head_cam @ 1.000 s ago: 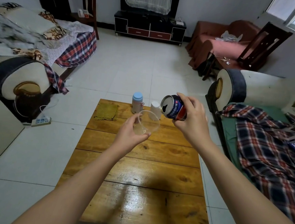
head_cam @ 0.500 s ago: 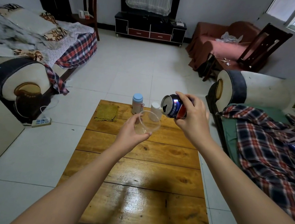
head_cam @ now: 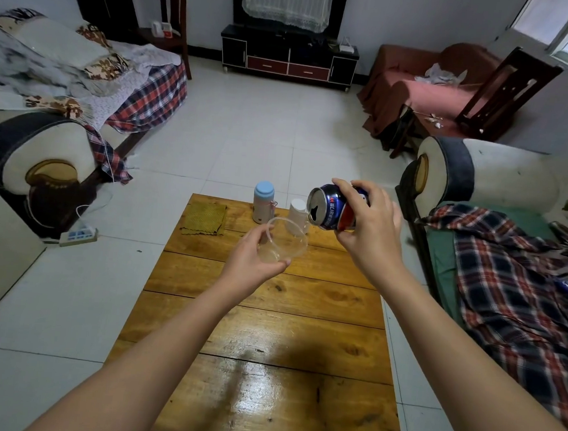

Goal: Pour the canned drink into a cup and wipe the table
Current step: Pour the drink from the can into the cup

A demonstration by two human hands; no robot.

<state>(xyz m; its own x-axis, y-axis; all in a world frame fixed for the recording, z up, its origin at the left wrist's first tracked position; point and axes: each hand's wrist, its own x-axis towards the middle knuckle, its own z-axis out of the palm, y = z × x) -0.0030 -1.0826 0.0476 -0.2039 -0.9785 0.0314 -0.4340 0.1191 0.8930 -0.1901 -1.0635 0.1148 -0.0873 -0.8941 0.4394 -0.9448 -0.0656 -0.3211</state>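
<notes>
R hand (head_cam: 371, 235) grips blue can (head_cam: 331, 208) tipped on its side w/ opening just above clear cup (head_cam: 283, 244) held by L hand (head_cam: 249, 265), over wooden table (head_cam: 267, 319).

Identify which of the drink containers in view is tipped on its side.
The blue can, gripped in the right hand; the blue-lidded bottle and white cup stand upright.

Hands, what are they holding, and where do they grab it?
The left hand holds a clear cup around its side. The right hand grips a tilted can around its body.
</notes>
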